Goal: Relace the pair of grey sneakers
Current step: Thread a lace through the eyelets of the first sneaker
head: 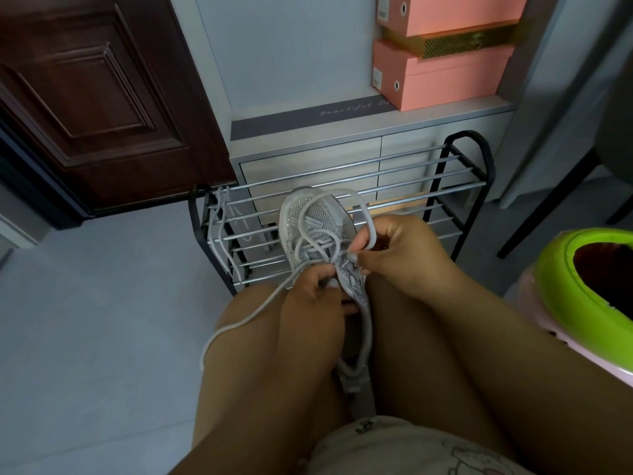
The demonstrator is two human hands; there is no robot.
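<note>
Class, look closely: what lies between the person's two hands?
In the head view, the grey sneaker and its lace lie between the left hand and right hand.

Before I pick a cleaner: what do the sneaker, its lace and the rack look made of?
Sneaker: grey mesh fabric, glittery flecks, likely synthetic. Lace: round woven cord, matte. Rack: shiny metal rails, going by their gleam, in a black frame, material unclear.

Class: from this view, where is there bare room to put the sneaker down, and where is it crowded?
Free: the floor left of the shoe rack, below the door; the rack's right-hand bars. Crowded: the lap, where both hands hold the sneaker and lace; the rack's left end, draped with a spare lace.
</note>
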